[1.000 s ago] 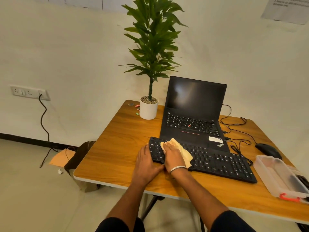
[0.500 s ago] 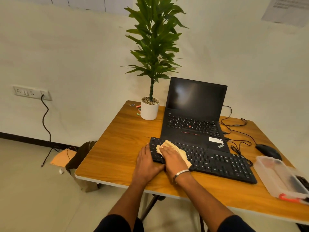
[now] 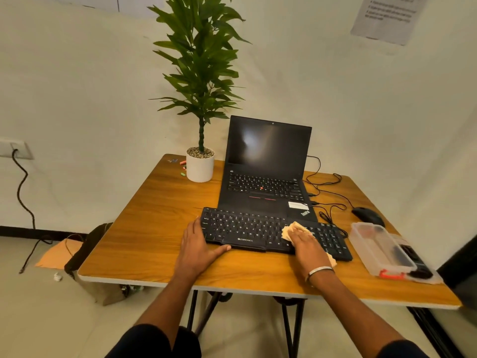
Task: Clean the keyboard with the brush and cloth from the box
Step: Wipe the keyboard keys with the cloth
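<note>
We see our right hand (image 3: 305, 245) pressed flat, fingers together, on a tan cloth (image 3: 291, 229) that lies on the right-middle keys of the black keyboard (image 3: 247, 229); a corner of the cloth also shows below the wrist at the keyboard's near edge. Our left hand (image 3: 197, 245) rests open against the keyboard's left end, thumb along its front edge, holding nothing. The keyboard sits on the wooden table (image 3: 154, 223), just in front of an open laptop (image 3: 265, 171) with a dark screen. To the right, the clear plastic box (image 3: 379, 250) stands apart from the keyboard, with a dark item inside that we cannot identify. A black mouse (image 3: 367, 215) lies behind the box, and 1 potted plant (image 3: 200, 99) stands left of the laptop.
</note>
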